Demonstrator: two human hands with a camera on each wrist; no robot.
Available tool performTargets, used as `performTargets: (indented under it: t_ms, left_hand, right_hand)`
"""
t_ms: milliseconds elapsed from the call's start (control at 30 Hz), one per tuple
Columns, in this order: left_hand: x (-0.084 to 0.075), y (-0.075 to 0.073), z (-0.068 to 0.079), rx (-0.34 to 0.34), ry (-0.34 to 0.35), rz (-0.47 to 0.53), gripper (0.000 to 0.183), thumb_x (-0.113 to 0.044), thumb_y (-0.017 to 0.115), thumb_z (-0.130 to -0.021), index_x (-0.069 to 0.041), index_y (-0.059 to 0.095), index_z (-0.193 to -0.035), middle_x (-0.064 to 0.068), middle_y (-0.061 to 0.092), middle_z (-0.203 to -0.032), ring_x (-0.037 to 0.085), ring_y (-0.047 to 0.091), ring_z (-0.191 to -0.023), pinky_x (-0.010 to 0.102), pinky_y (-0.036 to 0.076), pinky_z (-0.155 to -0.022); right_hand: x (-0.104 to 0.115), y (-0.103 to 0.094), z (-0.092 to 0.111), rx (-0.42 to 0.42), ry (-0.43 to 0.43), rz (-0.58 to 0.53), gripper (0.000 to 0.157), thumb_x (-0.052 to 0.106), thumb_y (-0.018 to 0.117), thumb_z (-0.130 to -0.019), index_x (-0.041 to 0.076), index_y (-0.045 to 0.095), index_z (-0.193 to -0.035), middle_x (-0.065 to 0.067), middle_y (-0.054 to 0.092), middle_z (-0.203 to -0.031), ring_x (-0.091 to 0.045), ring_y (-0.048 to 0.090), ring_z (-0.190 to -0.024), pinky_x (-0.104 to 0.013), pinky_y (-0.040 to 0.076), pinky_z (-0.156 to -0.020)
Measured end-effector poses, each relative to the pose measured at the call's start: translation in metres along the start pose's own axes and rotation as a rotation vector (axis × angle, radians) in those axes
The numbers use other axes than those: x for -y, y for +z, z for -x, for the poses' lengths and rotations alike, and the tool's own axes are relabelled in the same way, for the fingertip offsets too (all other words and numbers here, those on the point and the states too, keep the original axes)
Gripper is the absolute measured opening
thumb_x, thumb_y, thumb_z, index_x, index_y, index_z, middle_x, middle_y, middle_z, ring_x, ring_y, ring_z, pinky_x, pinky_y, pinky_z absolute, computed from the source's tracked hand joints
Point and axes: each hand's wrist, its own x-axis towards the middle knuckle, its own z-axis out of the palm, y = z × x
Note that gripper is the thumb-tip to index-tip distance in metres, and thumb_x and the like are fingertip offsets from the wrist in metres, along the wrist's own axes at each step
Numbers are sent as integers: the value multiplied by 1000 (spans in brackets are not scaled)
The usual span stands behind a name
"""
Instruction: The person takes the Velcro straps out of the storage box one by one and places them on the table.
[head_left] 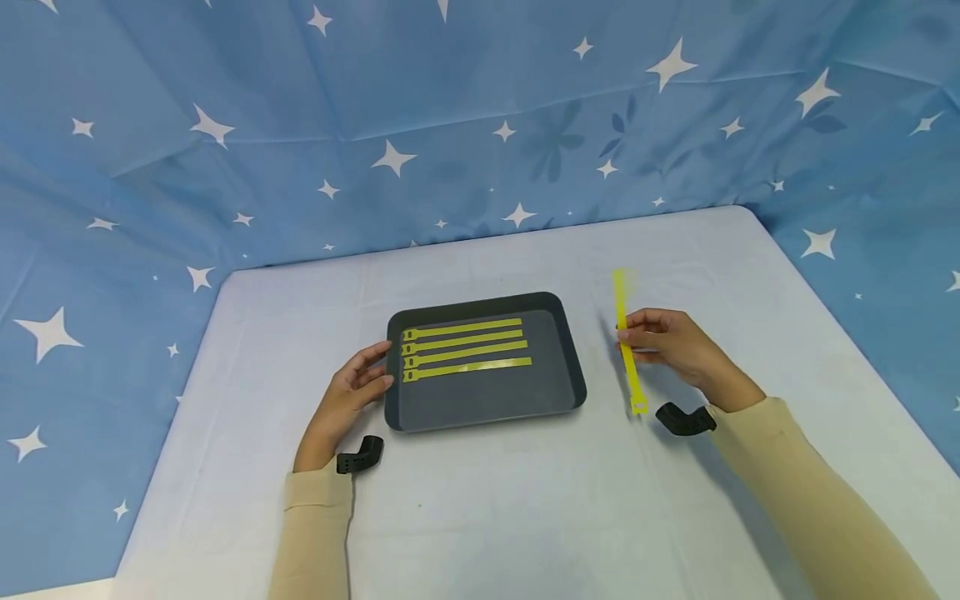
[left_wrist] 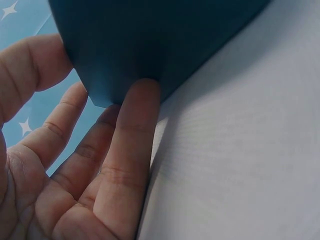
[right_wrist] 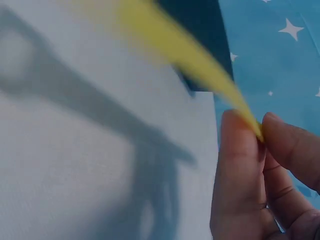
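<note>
On the dark grey tray (head_left: 487, 400) lie several yellow hook-and-loop cable ties (head_left: 465, 342), side by side with slotted heads to the left. My left hand (head_left: 347, 396) is at the tray's left end, its fingertips touching the outer wall. In the left wrist view, a finger (left_wrist: 135, 120) presses against the dark tray wall (left_wrist: 110, 45). To the right of the tray, my right hand (head_left: 671, 342) pinches another yellow cable tie (head_left: 632, 375) near its middle, slotted head toward me. The right wrist view shows this cable tie (right_wrist: 185, 55) blurred, between thumb and finger.
A white cloth (head_left: 480, 508) covers the table. Behind and beside it hangs a blue curtain (head_left: 450, 125) with white stars. Black wrist mounts (head_left: 362, 455) sit at both sleeve cuffs. The right hand's shadow falls on the cloth.
</note>
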Motion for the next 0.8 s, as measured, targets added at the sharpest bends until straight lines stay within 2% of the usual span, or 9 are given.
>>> performTargets:
  t_ms: [67, 267, 333, 533, 800]
  left_hand:
    - [0, 0, 0, -2, -1, 0, 62, -5, 64, -107, -1, 41, -164, 27, 49, -158, 1, 60, -123, 20, 55, -94]
    - [0, 0, 0, -1, 6, 2, 61, -4, 64, -107, 0, 41, -164, 28, 49, -157, 0, 62, -121, 20, 55, -94]
    - [0, 0, 0, -3, 6, 1, 61, -4, 64, -107, 0, 42, -164, 28, 49, -157, -1, 62, -121, 20, 55, -94]
    - [1, -1, -1, 2, 13, 13, 60, -2, 62, -107, 1, 41, -164, 29, 49, -157, -1, 62, -120, 20, 55, -94]
    - [3, -1, -2, 11, 25, 35, 61, 0, 62, -107, 3, 40, -163, 31, 48, -158, -2, 63, -120, 20, 56, -94]
  right_hand:
    - [-2, 2, -6, 15, 24, 4, 14, 3, 67, -106, -4, 64, -117, 8, 74, -97, -6, 70, -87, -23, 61, -77]
    - [-5, 7, -18, 28, 76, 70, 35, 2, 67, -106, -16, 56, -134, 5, 72, -96, -7, 69, -83, -25, 62, -78]
    - [-6, 9, -20, 25, 91, 91, 38, 2, 67, -106, -18, 55, -136, 5, 72, -94, -7, 68, -81, -25, 62, -77]
    - [-9, 15, -25, -9, 112, 189, 31, 3, 70, -105, -16, 60, -128, 3, 73, -86, -10, 65, -73, -23, 60, -68]
    - [-11, 18, -27, -57, 80, 351, 25, 8, 77, -101, -10, 66, -115, -3, 71, -86, -11, 69, -71, -24, 61, -68]
